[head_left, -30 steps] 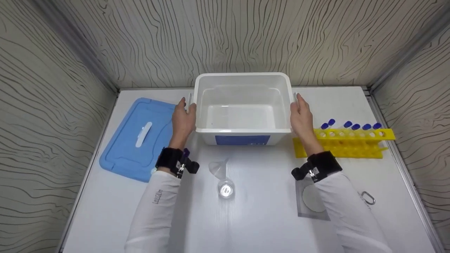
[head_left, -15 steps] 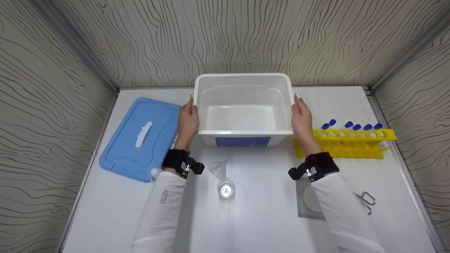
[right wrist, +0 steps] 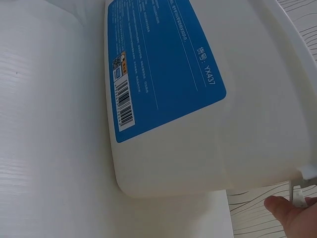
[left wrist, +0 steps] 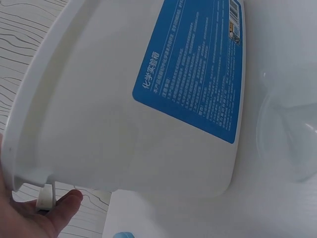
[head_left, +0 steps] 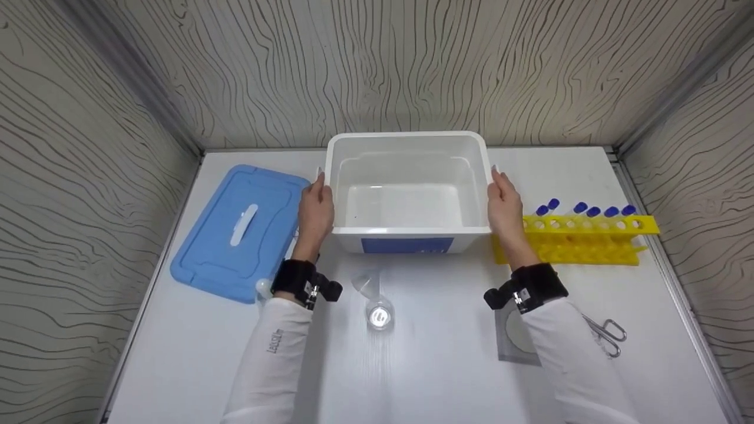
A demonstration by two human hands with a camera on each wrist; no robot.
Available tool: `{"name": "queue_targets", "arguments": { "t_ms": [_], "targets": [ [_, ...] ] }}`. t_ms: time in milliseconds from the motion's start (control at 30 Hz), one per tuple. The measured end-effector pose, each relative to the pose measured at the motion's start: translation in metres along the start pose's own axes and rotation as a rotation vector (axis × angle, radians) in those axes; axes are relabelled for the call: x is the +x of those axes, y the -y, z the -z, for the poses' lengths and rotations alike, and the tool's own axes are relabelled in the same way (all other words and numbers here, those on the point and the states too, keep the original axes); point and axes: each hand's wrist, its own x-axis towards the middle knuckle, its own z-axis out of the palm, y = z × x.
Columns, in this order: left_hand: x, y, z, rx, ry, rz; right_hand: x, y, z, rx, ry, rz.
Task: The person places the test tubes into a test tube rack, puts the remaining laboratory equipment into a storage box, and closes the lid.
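The left wrist view is filled by the outer wall of a white plastic box (left wrist: 99, 124), seen from low at its corner. A blue label (left wrist: 195, 74) with white print and a small barcode covers part of that wall. At the lower left, the left hand (left wrist: 34, 215) lies under the box's rim beside a white clip (left wrist: 45, 194). A clear funnel (left wrist: 290, 134) rests on the white bench (left wrist: 277, 44) at the right. A bit of something blue (left wrist: 124, 234) shows at the bottom edge.

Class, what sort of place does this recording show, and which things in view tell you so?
Probably a small laboratory bench set inside a patterned booth: a yellow test-tube rack with blue-capped tubes, a clear funnel, and a white bin held by the left hand and right hand.
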Motion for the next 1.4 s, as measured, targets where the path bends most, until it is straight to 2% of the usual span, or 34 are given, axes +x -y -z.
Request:
{"name": "queue_targets", "arguments": {
  "t_ms": [400, 967, 1233, 1400],
  "targets": [
    [0.002, 0.003, 0.001, -0.006, -0.017, -0.006, 0.001, -0.001, -0.004, 0.002, -0.017, 0.023],
    [-0.014, 0.006, 0.004, 0.033, -0.033, -0.014, -0.014, -0.005, -0.001, -0.027, -0.021, 0.022],
    [-0.018, 0.008, 0.006, -0.001, -0.009, -0.005, -0.021, -0.007, 0.0, -0.023, -0.025, 0.025],
    [-0.022, 0.011, 0.006, -0.017, -0.012, -0.001, -0.024, -0.012, -0.001, -0.032, -0.036, 0.065]
  ]
}}
